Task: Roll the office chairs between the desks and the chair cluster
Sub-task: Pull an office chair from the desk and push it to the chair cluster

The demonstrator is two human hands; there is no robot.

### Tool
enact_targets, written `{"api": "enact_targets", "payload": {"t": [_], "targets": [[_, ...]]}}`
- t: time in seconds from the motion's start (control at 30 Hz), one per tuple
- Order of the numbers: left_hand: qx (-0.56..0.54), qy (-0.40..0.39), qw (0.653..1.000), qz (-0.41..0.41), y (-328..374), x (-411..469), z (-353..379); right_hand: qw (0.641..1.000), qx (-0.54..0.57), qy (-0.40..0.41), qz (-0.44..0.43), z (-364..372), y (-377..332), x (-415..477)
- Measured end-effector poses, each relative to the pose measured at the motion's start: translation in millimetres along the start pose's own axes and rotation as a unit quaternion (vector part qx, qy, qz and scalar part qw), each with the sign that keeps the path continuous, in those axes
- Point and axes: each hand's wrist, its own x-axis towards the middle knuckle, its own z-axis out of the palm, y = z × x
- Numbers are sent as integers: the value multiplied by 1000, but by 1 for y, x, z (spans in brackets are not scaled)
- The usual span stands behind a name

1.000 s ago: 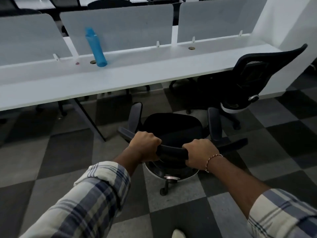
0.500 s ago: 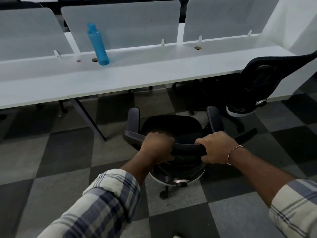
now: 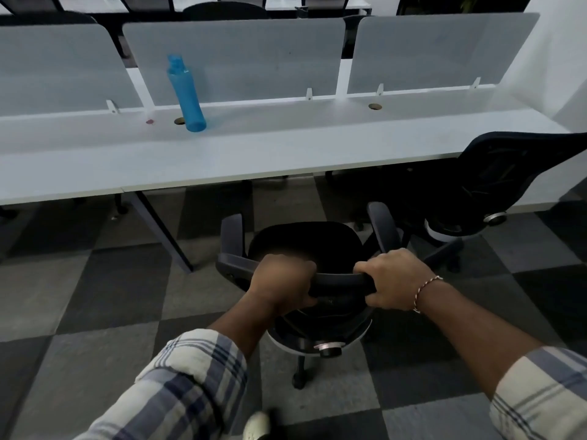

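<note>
Place: open-plan office | Desk: long white shared desk [image 3: 286,154] with round cable holes [image 3: 374,106] | Screens: frosted divider panels [image 3: 235,58] upright along its back edge | Seating: black wheeled office chair [image 3: 305,246] facing the desk, second chair [image 3: 495,182] at its right end | Floor: grey checkered carpet tiles [image 3: 95,296] | Beyond: another row of desks [image 3: 320,4] and dark chairs [image 3: 222,9]

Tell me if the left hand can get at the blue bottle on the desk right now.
Probably not yet. The left hand grips the backrest of the chair, which stands between person and desk, and the blue bottle stands far back by the divider.
</note>
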Motion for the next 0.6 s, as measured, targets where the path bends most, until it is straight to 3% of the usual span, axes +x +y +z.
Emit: {"api": "enact_targets", "payload": {"t": [0.37,0.6], "targets": [[53,-21,998,-28,-122,59,5,999,-4,51,-3,-31,-4,138],[29,20,999,-28,-226,110,24,999,0,47,-10,-62,-4,253]]}}
